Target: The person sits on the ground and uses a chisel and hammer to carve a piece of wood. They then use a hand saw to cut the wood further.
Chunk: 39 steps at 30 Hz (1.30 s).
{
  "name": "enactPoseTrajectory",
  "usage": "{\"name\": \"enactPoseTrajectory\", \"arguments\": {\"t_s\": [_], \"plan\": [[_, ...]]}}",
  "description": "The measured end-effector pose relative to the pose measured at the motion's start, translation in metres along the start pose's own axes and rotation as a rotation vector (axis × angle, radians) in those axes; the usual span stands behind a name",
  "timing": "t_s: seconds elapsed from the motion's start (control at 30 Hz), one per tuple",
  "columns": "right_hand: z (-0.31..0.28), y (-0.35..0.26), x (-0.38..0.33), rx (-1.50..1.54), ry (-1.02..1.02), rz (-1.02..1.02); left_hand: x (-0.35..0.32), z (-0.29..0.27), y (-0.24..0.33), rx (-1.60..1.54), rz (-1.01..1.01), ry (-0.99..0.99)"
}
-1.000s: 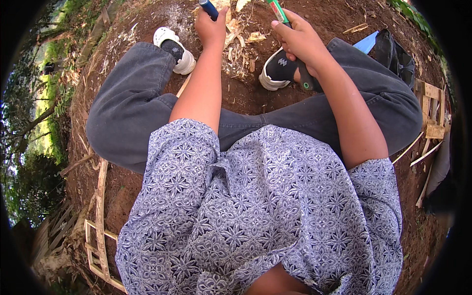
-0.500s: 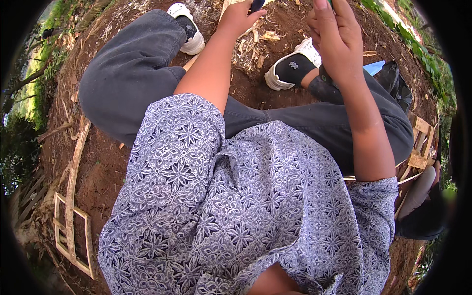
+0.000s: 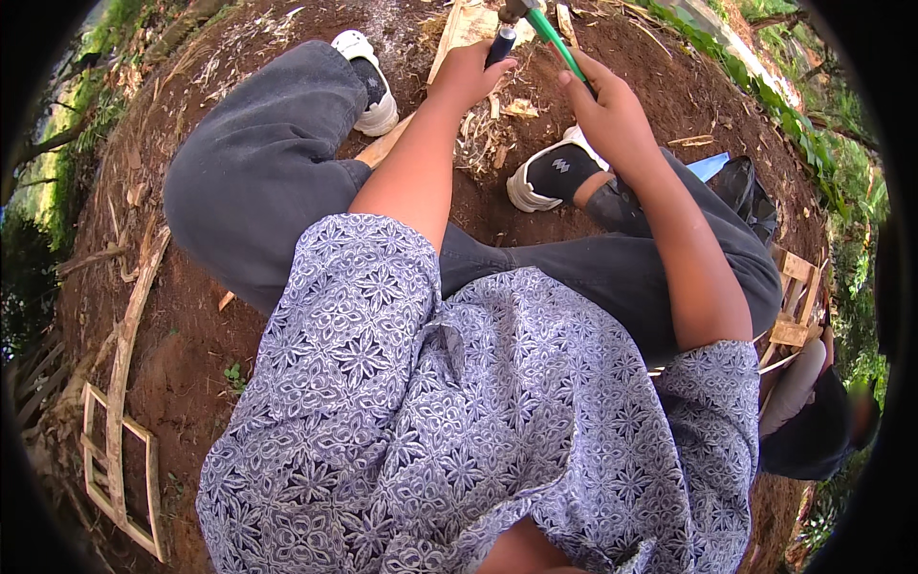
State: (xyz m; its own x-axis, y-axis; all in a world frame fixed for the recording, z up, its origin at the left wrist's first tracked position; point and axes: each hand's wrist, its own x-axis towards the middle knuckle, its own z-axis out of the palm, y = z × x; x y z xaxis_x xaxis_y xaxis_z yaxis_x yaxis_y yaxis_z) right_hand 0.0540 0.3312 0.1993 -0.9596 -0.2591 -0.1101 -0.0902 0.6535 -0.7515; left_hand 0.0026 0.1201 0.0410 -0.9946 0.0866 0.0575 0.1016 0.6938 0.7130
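My left hand (image 3: pixel 467 75) is closed round the dark handle of a chisel (image 3: pixel 501 46); the handle's end sticks up past my thumb, and the blade is hidden. Beneath that hand lies a pale wooden board (image 3: pixel 470 27), cut off by the top edge of the picture. In my right hand (image 3: pixel 608 107) is a hammer with a green handle (image 3: pixel 558 42), gripped near its lower end. The dark hammer head (image 3: pixel 517 9) is just above the chisel's end, partly out of view; whether they touch I cannot tell.
Wood chips (image 3: pixel 521 108) lie on brown soil between my white shoes (image 3: pixel 379 113). A wooden frame (image 3: pixel 153 488) lies at the far left, and a small slatted wooden piece (image 3: pixel 794 297) at the right. Near my right leg are a black bag (image 3: pixel 744 191) and something blue (image 3: pixel 708 167).
My right hand has come down and leftward, bringing the hammer head into view near the chisel. My left hand still grips the chisel; the whole view has shifted slightly.
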Motion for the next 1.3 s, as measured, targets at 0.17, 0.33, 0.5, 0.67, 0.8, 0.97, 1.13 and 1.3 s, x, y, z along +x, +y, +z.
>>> {"name": "enactPoseTrajectory", "arguments": {"t_s": [0.17, 0.33, 0.5, 0.67, 0.8, 0.97, 1.13, 1.3], "plan": [[0.008, -0.030, 0.002, 0.410, 0.198, -0.146, 0.008, -0.013, -0.014, -0.001, -0.070, -0.016], [0.009, -0.023, 0.019, 0.264, 0.154, 0.027, 0.014, -0.003, -0.028, -0.011, -0.017, 0.079], [0.020, -0.010, 0.035, 0.143, 0.076, -0.105, 0.025, -0.016, -0.029, -0.018, -0.103, -0.002], [0.019, -0.035, 0.043, 0.491, 0.148, -0.063, 0.028, -0.014, -0.017, 0.008, -0.212, -0.022], [0.028, -0.009, 0.052, -0.024, 0.030, -0.157, 0.028, -0.014, -0.020, -0.077, -0.179, 0.010], [0.029, -0.067, 0.052, 0.271, 0.314, -0.289, 0.019, -0.017, -0.019, -0.102, -0.178, 0.095], [0.031, -0.005, 0.079, -0.068, -0.181, -0.107, 0.031, -0.004, -0.037, 0.238, -0.217, 0.001], [0.036, -0.012, 0.061, 0.506, 0.064, 0.028, 0.032, -0.013, -0.024, -0.079, -0.256, 0.029]]}}
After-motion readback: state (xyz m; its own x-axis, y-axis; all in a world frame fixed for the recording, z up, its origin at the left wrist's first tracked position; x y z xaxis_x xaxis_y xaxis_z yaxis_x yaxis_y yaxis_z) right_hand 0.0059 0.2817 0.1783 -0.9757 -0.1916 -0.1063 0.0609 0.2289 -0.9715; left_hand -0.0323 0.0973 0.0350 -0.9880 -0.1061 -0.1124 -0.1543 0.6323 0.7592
